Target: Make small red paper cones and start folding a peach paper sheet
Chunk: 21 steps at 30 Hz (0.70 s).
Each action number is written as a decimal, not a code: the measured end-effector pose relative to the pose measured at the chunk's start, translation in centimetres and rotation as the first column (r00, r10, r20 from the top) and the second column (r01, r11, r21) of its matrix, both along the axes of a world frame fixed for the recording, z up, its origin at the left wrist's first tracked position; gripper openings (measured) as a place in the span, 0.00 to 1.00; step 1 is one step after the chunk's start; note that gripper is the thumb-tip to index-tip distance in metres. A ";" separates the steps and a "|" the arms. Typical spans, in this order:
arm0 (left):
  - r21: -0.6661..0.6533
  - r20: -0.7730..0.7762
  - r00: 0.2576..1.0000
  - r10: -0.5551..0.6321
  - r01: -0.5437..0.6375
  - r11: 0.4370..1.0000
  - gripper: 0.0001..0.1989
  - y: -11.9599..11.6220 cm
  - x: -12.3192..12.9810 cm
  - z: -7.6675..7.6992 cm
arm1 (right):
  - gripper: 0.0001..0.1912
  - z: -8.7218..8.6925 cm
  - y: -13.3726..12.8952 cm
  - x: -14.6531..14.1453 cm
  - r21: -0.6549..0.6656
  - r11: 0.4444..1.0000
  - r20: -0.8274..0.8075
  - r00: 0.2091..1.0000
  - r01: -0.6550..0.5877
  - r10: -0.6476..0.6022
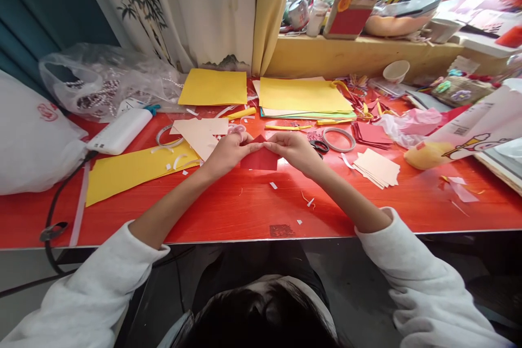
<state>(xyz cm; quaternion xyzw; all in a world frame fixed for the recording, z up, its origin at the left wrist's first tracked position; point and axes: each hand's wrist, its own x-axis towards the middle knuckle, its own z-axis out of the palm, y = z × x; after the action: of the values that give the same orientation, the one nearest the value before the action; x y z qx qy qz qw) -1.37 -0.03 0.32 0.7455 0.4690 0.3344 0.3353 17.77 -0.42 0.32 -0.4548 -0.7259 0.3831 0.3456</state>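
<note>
A small dark red piece of paper (260, 160) is held up over the red table, its top corner pointing away from me. My left hand (230, 149) pinches it at the upper left, with thumb and fingers closed. From the other side my right hand (294, 149) grips the paper's upper right, and the two thumbs meet near its middle. Cream paper pieces (198, 135) lie just left of my left hand. Close beyond my right hand are black-handled scissors (319, 146) and a roll of tape (339, 140). The fingers hide part of the red paper.
Yellow sheets (134, 171) lie left, with more yellow paper stacks (304, 95) at the back. Red squares (372, 135) and cream squares (377, 167) sit right. A white power strip (121, 130) and plastic bags (36, 136) stand left; a drink cup (457, 130) leans at right.
</note>
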 end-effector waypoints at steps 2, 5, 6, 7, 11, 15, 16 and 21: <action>-0.017 0.008 1.000 -0.001 0.001 1.000 0.21 0.1 -0.1 0.1 | 0.20 -0.2 0.1 0.0 -0.022 1.000 -0.013 1.000 -0.001 0.000; -0.058 -0.014 1.000 0.005 -0.005 0.998 0.22 0.1 -0.3 0.1 | 0.18 -0.6 0.4 -0.2 -0.081 0.995 -0.059 0.997 -0.063 0.058; -0.074 -0.019 1.000 -0.006 0.005 0.997 0.22 0.1 -0.3 0.1 | 0.17 -0.8 0.5 -0.2 -0.071 0.995 -0.082 0.995 -0.064 0.058; -0.084 -0.014 1.000 -0.026 0.025 0.996 0.22 0.2 -0.3 0.1 | 0.17 -1.0 0.5 -0.3 -0.047 0.997 -0.092 0.994 -0.056 0.052; -0.062 0.023 0.999 -0.041 0.043 0.997 0.21 0.2 -0.4 0.0 | 0.17 -1.4 0.8 -0.3 -0.039 0.999 -0.118 0.993 0.004 -0.009; -0.043 0.012 1.000 -0.010 0.011 0.999 0.19 0.4 -0.5 -0.4 | 0.13 -1.2 0.7 -0.3 -0.149 0.988 -0.150 0.989 -0.039 0.017; -0.056 0.027 0.999 -0.021 0.023 0.998 0.18 0.5 -0.5 -0.6 | 0.12 -1.1 0.6 -0.3 -0.178 0.983 -0.174 0.984 -0.053 0.021; -0.172 0.226 0.974 0.009 0.030 0.985 0.18 0.6 -0.5 -0.9 | 0.14 -0.3 0.2 -0.3 -0.281 0.959 -0.398 0.913 -0.027 -0.090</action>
<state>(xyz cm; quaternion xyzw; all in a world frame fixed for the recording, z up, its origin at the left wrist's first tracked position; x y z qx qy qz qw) -1.84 0.57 -0.54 0.6730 0.4514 0.3728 0.4520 17.49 -0.20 0.03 -0.4210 -0.5689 0.5625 0.4275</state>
